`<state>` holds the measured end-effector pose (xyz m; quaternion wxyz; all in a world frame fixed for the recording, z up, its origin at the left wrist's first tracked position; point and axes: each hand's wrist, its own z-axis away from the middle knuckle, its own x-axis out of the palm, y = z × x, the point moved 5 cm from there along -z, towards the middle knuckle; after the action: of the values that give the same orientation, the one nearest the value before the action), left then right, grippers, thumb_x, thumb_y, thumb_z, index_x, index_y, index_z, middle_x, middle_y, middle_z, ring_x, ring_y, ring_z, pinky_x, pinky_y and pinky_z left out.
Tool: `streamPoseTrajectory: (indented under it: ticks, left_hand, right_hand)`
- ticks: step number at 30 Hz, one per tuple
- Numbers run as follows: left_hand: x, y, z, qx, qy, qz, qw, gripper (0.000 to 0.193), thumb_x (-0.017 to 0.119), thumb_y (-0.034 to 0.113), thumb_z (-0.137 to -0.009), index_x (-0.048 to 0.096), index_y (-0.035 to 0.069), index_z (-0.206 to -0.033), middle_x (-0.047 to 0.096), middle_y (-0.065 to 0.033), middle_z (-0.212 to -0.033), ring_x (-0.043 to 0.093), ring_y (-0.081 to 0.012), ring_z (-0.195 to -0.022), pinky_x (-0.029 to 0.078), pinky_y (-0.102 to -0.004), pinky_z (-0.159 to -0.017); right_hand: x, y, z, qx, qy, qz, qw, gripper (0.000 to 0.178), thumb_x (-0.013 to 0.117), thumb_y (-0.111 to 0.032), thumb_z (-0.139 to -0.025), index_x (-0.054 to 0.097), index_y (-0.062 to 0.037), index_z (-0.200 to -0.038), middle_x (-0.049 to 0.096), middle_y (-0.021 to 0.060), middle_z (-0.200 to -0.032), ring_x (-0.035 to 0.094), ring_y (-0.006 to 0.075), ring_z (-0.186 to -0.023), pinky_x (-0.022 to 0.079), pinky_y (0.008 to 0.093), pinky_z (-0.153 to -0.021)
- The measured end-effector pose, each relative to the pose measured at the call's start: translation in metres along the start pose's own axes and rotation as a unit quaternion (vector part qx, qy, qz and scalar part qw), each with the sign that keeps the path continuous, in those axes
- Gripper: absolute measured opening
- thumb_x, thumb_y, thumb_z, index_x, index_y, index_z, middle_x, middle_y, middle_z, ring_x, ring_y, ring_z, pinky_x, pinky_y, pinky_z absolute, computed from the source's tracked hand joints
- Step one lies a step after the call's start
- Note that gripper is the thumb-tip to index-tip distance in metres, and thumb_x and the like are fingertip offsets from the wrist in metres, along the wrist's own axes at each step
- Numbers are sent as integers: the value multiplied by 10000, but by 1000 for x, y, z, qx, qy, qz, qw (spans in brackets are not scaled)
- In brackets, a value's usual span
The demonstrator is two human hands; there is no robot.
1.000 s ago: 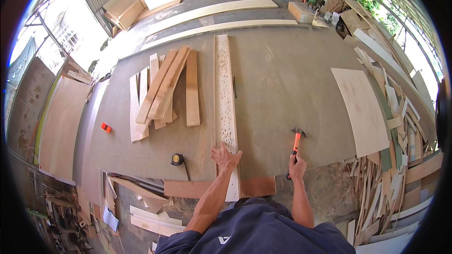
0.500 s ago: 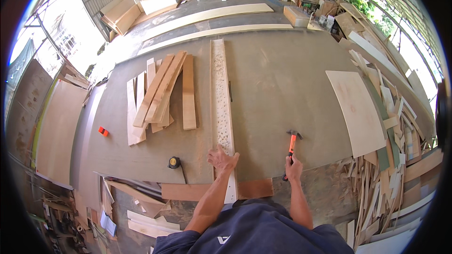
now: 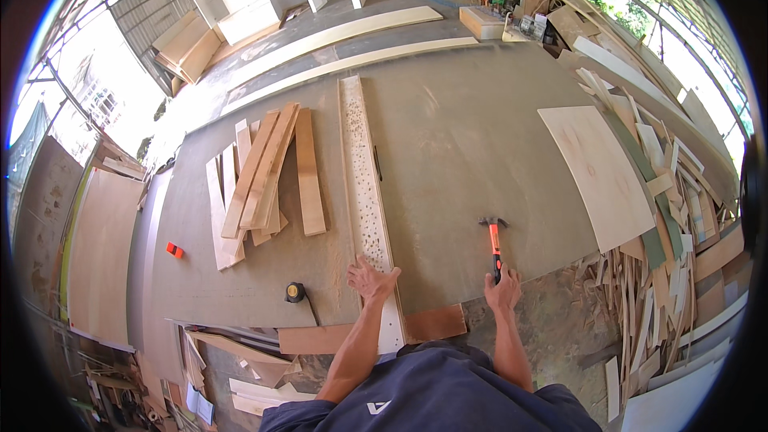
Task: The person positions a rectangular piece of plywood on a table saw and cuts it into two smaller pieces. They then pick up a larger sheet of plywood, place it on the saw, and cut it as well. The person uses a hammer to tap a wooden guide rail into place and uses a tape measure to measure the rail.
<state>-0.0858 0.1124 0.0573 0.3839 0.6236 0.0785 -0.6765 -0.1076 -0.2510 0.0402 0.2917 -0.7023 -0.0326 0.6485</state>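
Note:
A long narrow wooden piece (image 3: 364,168), with raised side edges and a pale face covered in small brown flecks, runs away from me across the broad brown sheet (image 3: 448,152). My left hand (image 3: 374,278) is over its near part, fingers spread, grasping nothing; whether the palm presses down is hidden. To the right, my right hand (image 3: 502,293) is around the end of the handle of a claw hammer (image 3: 494,246), orange and black, whose head points away from me. The handle's tip is hidden by the fingers. A dark thin stick (image 3: 378,164) lies along the piece's right edge.
Wooden strips (image 3: 268,168) lie piled left of the long piece. Nearer are a tape measure (image 3: 295,292) and a small orange object (image 3: 174,250). A reddish-brown board (image 3: 316,339) sits at the near edge. On the right are a plywood panel (image 3: 600,176) and heaped offcuts (image 3: 640,296).
My view has shifted and turned slightly. The hammer has swung round a little, and my right hand now covers the handle's end, which stuck out below it before. My left hand stays on the long piece.

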Motion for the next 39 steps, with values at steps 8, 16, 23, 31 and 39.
streamPoseTrajectory:
  ticks: [8, 16, 23, 31, 39]
  left_hand:
    - [-69, -127, -32, -81, 198, -49, 976, 919, 855, 378, -738, 430, 97, -1503, 366, -320, -1509, 322, -484, -1420, 276, -601, -1153]
    - [-86, -239, -69, -23, 149, 60, 987, 608, 817, 210, -815, 558, 15, -1330, 568, -290, -1248, 563, -427, -1184, 460, -494, -1029]
    - [-122, -82, 3, 137, 20, 299, 944, 598, 963, 247, -685, 641, -19, -1112, 718, -136, -924, 691, -199, -850, 569, -334, -789]
    - [-86, 43, 71, 220, -194, 439, 849, 511, 944, 165, -729, 657, -30, -1104, 741, -100, -982, 699, -160, -922, 571, -312, -854]
    - [-36, 42, 45, 185, -279, 512, 791, 270, 853, 94, -857, 625, 32, -988, 682, -15, -906, 633, -75, -836, 530, -246, -761]
  right_hand:
    - [-25, 2, 12, -40, 129, 61, 989, 543, 739, -247, -865, 619, -2, -1334, 476, 143, -1353, 452, 387, -1256, 410, 510, -1036]
    - [-10, -64, 6, -228, 95, -122, 961, 525, 703, -210, -866, 586, -3, -1334, 463, 194, -1382, 472, 382, -1247, 413, 518, -1016]
    - [-35, -178, 42, -389, -85, -220, 891, 880, 747, -231, -840, 325, -41, -1588, 323, 250, -1584, 318, 413, -1467, 344, 496, -1177]
    - [-17, -203, 46, -473, -214, -350, 780, 724, 812, -128, -781, 526, -24, -1437, 634, 196, -1331, 666, 384, -1149, 565, 426, -957]
    - [-10, -182, 31, -381, -196, -321, 845, 347, 787, -227, -839, 663, -33, -1099, 676, 168, -1001, 680, 401, -940, 562, 468, -808]
